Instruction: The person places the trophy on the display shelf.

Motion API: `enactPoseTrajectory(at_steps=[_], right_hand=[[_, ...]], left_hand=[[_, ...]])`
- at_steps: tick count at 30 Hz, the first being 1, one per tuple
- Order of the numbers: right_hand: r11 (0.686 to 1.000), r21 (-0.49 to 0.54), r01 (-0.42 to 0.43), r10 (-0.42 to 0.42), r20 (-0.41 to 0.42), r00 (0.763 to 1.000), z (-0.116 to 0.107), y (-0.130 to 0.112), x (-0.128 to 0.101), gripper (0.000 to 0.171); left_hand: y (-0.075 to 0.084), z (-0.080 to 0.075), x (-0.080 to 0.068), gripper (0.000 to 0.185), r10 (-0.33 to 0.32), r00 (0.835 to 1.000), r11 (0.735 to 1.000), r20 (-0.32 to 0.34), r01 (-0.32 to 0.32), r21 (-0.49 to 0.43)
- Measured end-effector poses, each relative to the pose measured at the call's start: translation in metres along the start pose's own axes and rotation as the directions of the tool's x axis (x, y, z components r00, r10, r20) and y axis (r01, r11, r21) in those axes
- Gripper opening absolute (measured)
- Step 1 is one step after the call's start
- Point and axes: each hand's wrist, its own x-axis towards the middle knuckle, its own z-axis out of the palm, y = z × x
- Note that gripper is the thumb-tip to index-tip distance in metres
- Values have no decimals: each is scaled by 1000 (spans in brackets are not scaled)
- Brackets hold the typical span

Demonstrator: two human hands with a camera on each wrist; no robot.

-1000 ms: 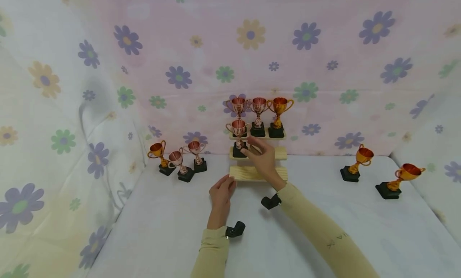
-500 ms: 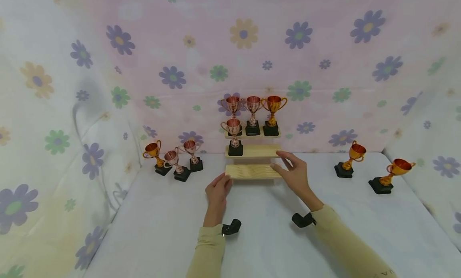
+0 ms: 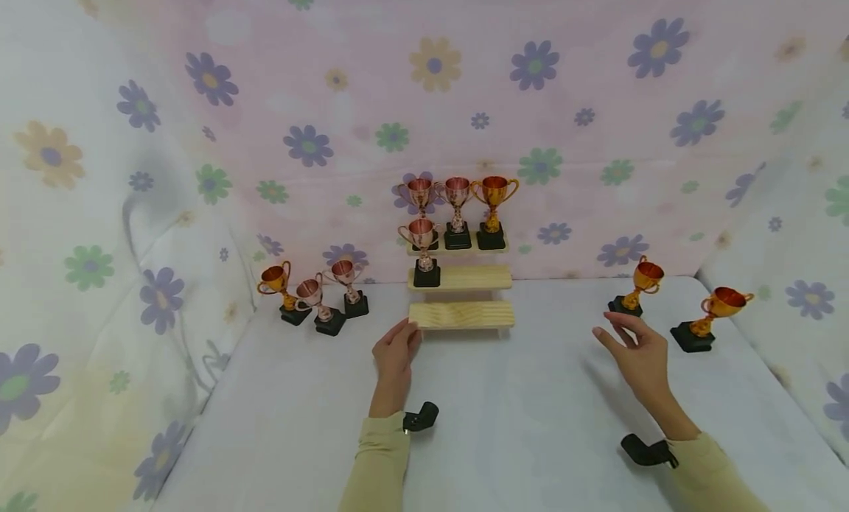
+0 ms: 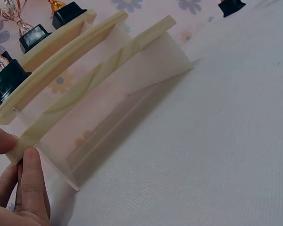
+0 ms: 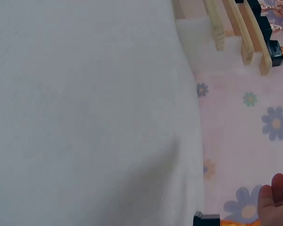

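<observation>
My left hand (image 3: pixel 394 353) pinches the left front corner of a small three-tier wooden shelf (image 3: pixel 460 315), thumb above the bottom board and fingers beneath it, as the left wrist view shows. Over on the right, my right hand (image 3: pixel 638 356) holds nothing; its fingers reach toward a gold trophy cup (image 3: pixel 646 278) on a black base. The top tier bears two rose-gold trophies and a gold trophy (image 3: pixel 494 195) in a row. On the left end of the middle tier stands a rose-gold trophy (image 3: pixel 421 236). Nothing stands on the bottom board.
Another gold trophy (image 3: pixel 723 303) stands farther right, beside my right hand. Left of the shelf are a gold trophy (image 3: pixel 275 280) and two rose-gold ones (image 3: pixel 312 295) close together. A flowered cloth (image 3: pixel 564 114) hangs behind the white-covered table (image 3: pixel 504 416).
My right hand has let go of the rose-gold trophy on the middle tier and moved right, past the shelf's end, to the gold trophies. My left hand stays on the shelf corner.
</observation>
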Motion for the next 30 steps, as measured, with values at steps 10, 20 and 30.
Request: enactPoseTrajectory(at_steps=[10, 20, 30], right_hand=[[972, -191, -138, 141, 5, 990, -34, 19, -2, 51], [933, -183, -310, 304, -60, 951, -40, 11, 22, 71], [953, -4, -303, 295, -211, 932, -21, 8, 51, 74]], left_hand=[[-2, -1, 3, 34, 3, 1000, 1000, -6, -3, -6], [-3, 0, 1, 34, 4, 1000, 1000, -1, -4, -13], [-3, -2, 4, 34, -15, 1000, 1000, 1, 15, 2]])
